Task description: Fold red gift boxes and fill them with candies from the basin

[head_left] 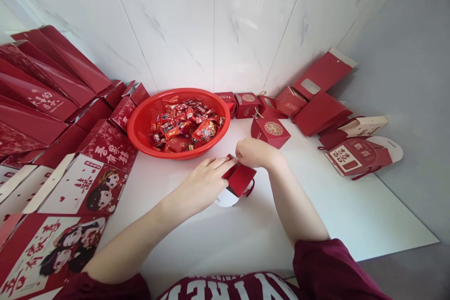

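A small red gift box (242, 180) with a white rounded flap and a red cord sits on the white table in front of me. My left hand (208, 180) grips it from the left, fingers over its upper edge. At the box's far side is my right hand (255, 152), its fingers curled down at the top edge; whatever they may pinch is hidden. Just beyond lies a finished-looking red box (271, 132) with a round gold emblem. Left of it, a red plastic basket (135, 138) holds many wrapped candies (184, 125).
Rows of red and white printed boxes (75, 183) crowd the left side. Several small red boxes (246, 104) line the tiled wall (183, 23). Taller red boxes (321, 112) lean at the right, beside a box with a white handle (358, 155). The table (326, 211) ends at the right front.
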{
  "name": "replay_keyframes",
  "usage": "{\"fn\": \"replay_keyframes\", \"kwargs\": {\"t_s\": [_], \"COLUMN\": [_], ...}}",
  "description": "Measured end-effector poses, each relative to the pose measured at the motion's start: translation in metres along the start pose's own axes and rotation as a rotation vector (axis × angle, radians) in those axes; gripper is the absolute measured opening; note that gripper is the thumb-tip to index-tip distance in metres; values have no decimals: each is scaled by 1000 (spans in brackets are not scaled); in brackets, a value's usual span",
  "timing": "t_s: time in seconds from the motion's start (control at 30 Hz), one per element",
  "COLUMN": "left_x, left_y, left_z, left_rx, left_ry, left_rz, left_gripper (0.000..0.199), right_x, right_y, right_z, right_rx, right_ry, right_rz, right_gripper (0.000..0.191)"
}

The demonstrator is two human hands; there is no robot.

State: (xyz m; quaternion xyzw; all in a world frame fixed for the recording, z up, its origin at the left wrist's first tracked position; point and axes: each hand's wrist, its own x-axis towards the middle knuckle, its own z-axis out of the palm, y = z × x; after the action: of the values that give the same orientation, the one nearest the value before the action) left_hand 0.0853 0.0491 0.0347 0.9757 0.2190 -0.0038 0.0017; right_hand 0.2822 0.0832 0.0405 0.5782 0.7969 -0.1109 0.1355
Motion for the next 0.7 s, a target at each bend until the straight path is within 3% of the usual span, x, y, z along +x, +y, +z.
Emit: {"fn": "replay_keyframes", "kwargs": {"t_s": [0.2,0.37,0.47,0.53,0.6,0.7], "left_x": [-13,-13,-14,-14,-13,-8], "left_y": [4,5,3,1,-4,-11], "left_z": [-19,-28,-29,-26,-20,-12], "left_rx": [15,-20,-64,-152,-226,-240], "left_ry": [-44,-65,-197,-273,-275,-242], "left_rz": [-216,-368,-438,-442,-407,-332], "left_gripper": [48,47,60,76,85,71], "right_x": [6,4,2,2,2,3], "right_y": [5,5,5,5,4,1], "right_z": [3,2,1,0,0,0], "right_rx": [7,42,69,83,88,76], "right_ry": [10,-8,-12,-9,1,31], "right_rz": [39,8,1,3,-7,-28], "right_gripper": [27,18,18,18,17,17]}}
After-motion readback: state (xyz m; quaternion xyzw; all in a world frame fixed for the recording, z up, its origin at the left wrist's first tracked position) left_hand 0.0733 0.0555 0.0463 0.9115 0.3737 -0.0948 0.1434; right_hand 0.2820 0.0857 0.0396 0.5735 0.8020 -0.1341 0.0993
